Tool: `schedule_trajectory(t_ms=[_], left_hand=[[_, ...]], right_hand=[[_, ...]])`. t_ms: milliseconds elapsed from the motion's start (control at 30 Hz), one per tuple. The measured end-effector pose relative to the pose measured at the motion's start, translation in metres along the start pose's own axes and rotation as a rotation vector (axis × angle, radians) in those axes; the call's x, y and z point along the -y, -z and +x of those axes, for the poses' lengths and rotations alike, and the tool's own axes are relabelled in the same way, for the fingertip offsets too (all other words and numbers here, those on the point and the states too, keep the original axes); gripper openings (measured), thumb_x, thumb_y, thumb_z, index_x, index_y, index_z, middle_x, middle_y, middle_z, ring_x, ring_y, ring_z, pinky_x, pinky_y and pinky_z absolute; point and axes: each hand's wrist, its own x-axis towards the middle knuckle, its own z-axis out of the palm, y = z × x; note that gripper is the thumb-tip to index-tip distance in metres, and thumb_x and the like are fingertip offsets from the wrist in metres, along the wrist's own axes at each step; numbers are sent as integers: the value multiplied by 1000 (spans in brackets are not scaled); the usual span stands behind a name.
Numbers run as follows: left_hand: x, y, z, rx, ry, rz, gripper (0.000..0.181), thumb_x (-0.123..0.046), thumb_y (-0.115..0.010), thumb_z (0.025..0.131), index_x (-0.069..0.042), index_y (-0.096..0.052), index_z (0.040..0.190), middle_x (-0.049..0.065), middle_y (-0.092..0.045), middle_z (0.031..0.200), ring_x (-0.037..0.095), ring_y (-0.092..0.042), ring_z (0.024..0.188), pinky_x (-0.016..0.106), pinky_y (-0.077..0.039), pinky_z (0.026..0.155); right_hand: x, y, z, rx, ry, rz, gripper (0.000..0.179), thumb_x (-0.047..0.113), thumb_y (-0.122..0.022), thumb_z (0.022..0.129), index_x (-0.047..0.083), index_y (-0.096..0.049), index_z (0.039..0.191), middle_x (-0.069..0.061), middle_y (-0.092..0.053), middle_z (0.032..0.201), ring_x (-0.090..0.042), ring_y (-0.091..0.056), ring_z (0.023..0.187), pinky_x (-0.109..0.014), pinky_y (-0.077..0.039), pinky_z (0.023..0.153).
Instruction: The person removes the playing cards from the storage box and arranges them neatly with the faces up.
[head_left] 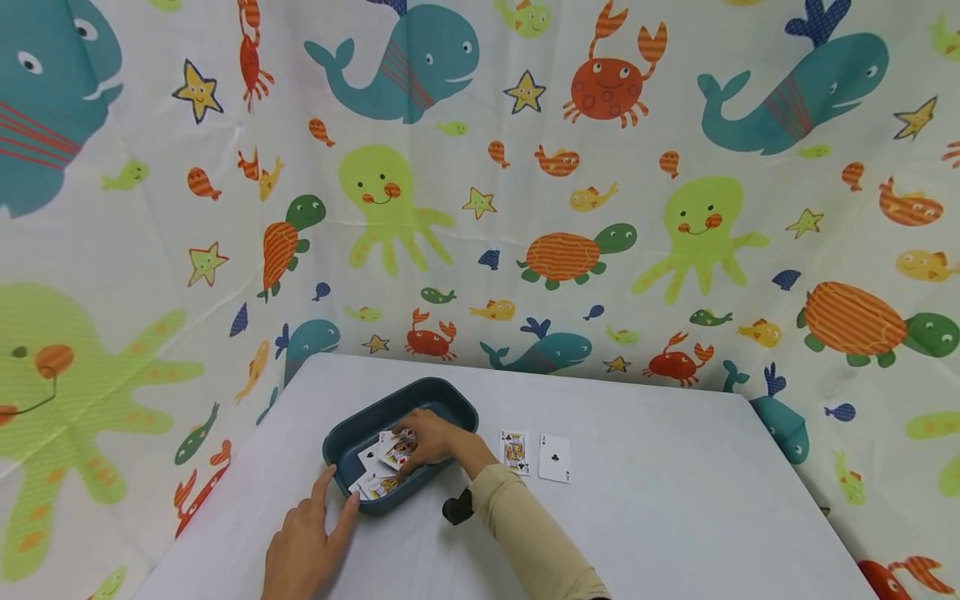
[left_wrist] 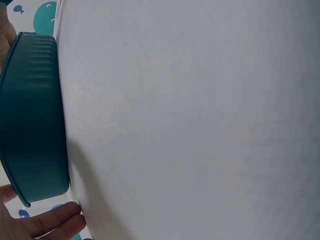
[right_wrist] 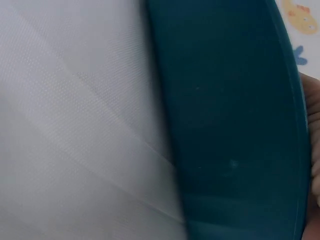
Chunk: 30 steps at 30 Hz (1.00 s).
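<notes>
A dark teal tray [head_left: 457, 403] stands on the white table with several playing cards [head_left: 369, 457] lying loosely in its near-left half. My right hand [head_left: 431, 437] reaches over the near side into the tray and pinches a face card [head_left: 396, 451] between thumb and fingers, tilted above the others. At the tray's near-left corner, my left hand [head_left: 306, 540] rests with thumb and forefinger spread and fairly straight at the rim. In the left wrist view, fingers [left_wrist: 55, 222] of that hand extend beside the tray's outer wall [left_wrist: 35, 120]. The right wrist view shows mostly the tray wall [right_wrist: 230, 125].
Right of the tray, a face card of clubs [head_left: 514, 451] and an ace of clubs [head_left: 555, 457] lie face up, side by side, on the white tabletop [head_left: 660, 500]. A sea-animal patterned cloth [head_left: 480, 250] hangs behind and beside the table.
</notes>
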Motion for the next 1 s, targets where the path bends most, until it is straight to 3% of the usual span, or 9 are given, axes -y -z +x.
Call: schedule_trajectory(t_ms=[300,567,767,1000], left_hand=[[-2,-2,1,13,2,2,78,-63,-48,100,-10,-34,155,28,-67,110,42,-65,93,62,-54,78],[-2,-1,0,0,-4,2,77,-63,-48,100,-10,-35,154,28,-67,109,42,-65,92,62,-54,76],[-1,-2,-1,-13,-15,-5,77,-64,-47,100,-10,-35,154,31,-66,111,44,-64,93,63,-53,76],[-2,-1,-2,-17,-14,-8,79,-65,-46,100,-9,-34,154,31,-66,109,45,-64,93,63,-53,75]], right_hand=[[-7,5,-10,-152,84,152,67,33,-88,81,17,-61,140,-2,-53,145,-12,-49,130,-31,-40,111],[-8,11,-23,-238,116,323,67,33,-88,80,19,-61,140,1,-52,146,-11,-48,130,-32,-41,111],[-7,10,-42,-281,145,441,67,31,-88,80,17,-61,140,-3,-49,152,-12,-45,138,-36,-39,113],[-3,9,-68,-317,209,560,64,27,-86,84,19,-60,141,-4,-45,156,-12,-42,141,-32,-36,116]])
